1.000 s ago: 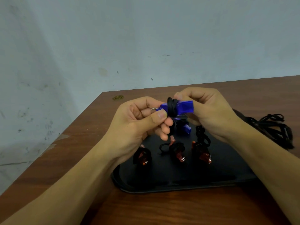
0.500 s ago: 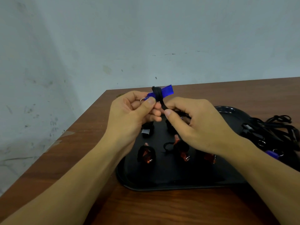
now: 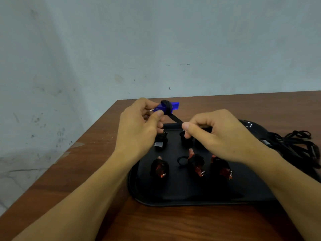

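Left hand is raised over the worktop at about ten o'clock from the tray, thumb and curled fingers clamped on the ring end of the blue whistle. From where I sit the whistle's long axis runs roughly nine to three, its free end tipped a little up toward two o'clock and clear of the fingers. A black cord is wound round its middle, and one straight run leaves that wrap toward four o'clock, across the whistle's axis rather than along it. That run ends in the right hand, thumb and forefinger pinched together on it, the other fingers curled under; this hand sits lower, just above the tray's far half. So the cord's free end lies with the right hand, and the whistle is at ten o'clock from it. I judge the coming move belongs to the right hand: it must carry the cord around the body while the left holds the axis steady. Wrapped whistles lie on the tray below, and loose cords are heaped at three o'clock.
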`<state>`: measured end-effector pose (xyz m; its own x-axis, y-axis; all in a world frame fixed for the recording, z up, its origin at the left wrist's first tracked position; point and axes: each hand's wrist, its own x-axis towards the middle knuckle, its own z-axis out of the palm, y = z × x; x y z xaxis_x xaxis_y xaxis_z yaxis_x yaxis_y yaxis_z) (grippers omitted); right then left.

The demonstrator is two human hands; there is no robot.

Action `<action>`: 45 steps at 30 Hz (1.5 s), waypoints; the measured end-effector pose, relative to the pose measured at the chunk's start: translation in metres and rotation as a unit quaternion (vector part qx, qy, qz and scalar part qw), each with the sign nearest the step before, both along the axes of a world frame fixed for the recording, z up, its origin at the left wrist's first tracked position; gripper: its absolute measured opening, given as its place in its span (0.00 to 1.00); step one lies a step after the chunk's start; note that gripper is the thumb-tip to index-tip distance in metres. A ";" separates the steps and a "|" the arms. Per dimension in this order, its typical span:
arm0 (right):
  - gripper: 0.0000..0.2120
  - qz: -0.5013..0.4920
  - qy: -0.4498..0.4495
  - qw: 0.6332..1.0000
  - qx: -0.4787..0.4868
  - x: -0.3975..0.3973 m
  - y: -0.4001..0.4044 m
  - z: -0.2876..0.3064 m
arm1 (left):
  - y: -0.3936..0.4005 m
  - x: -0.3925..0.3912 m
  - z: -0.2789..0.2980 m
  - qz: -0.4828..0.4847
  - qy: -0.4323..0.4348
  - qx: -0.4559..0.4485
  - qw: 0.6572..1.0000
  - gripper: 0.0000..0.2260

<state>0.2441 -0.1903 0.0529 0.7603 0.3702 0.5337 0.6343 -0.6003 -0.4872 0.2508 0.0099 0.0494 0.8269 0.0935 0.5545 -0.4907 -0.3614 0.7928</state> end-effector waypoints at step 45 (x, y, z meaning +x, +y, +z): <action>0.14 0.087 0.279 0.898 0.329 0.009 -0.007 0.002 | -0.013 -0.015 0.004 -0.354 0.123 -0.345 0.861 0.02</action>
<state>0.2528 -0.1977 0.0545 0.9389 0.2531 0.2333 0.2365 0.0181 -0.9715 0.2357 -0.0031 0.0538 0.8968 -0.2452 0.3682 -0.1807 0.5567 0.8108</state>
